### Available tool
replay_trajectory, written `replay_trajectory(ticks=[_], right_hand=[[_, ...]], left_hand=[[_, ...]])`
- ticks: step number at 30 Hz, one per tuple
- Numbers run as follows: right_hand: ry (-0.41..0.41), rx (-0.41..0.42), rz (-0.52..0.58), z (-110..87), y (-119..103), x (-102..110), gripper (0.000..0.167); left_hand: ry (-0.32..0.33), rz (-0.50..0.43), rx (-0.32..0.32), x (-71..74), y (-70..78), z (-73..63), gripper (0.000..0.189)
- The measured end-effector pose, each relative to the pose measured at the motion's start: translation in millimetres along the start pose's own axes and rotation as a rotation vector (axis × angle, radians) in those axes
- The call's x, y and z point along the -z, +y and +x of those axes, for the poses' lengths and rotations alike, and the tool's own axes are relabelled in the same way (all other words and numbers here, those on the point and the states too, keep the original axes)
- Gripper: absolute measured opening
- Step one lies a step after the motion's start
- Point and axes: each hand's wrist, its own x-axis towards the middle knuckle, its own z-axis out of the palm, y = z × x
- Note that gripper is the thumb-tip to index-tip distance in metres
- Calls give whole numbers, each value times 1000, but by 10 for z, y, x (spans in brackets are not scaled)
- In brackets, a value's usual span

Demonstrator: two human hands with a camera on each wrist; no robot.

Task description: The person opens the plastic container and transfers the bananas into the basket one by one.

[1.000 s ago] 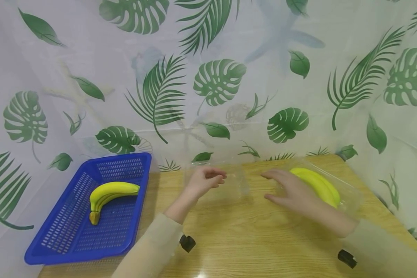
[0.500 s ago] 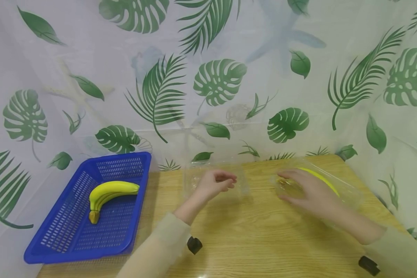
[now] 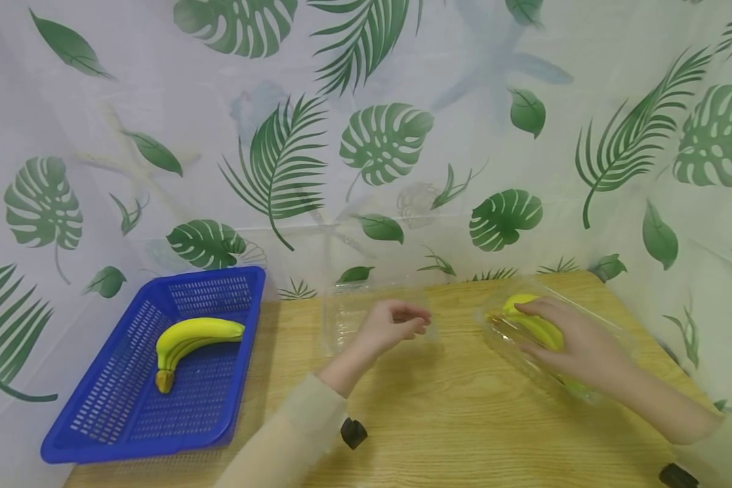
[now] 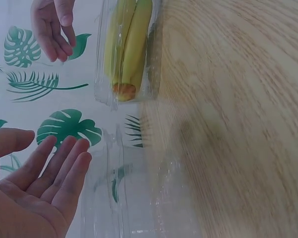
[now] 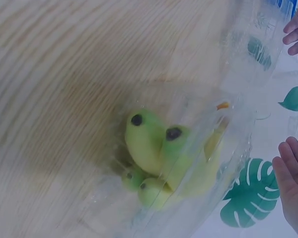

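Note:
A bunch of yellow bananas [image 3: 532,327] lies inside a clear plastic container [image 3: 512,354] on the right of the table. Over this container is my right hand [image 3: 585,344], thumb and fingers apart, with nothing in its grasp. The right wrist view shows the greenish, dark-tipped ends of the bananas [image 5: 176,158] through the plastic. My left hand [image 3: 390,332] hovers at a second clear plastic container [image 3: 337,325], which has nothing in it. In the left wrist view the fingers of the left hand [image 4: 44,193] are stretched out and its palm is bare.
At the left, a blue plastic basket [image 3: 244,379] holds another bunch of bananas [image 3: 198,332]. A leaf-patterned sheet [image 3: 445,149] hangs behind the wooden table [image 3: 439,420]. Between the two containers runs a strip of bare wood.
My right hand has moved right over the container, and the front part of the bananas now shows beside its fingers. My left hand has drifted a little to the right. The basket stays put.

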Motion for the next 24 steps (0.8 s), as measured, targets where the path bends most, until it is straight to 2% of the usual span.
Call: replay_trajectory(ticks=[7,15,24], right_hand=[[-14,-65,1,-105,65,45,58],[16,-97,-13,-238,178,149,60],[71,-148,-30,-390,338,260,59]], left_hand=[[-20,-19,-13,-94,-12,45,24],[-26,-46,10,-235,38,99,24],[-14,8,3,-378,91,171,24]])
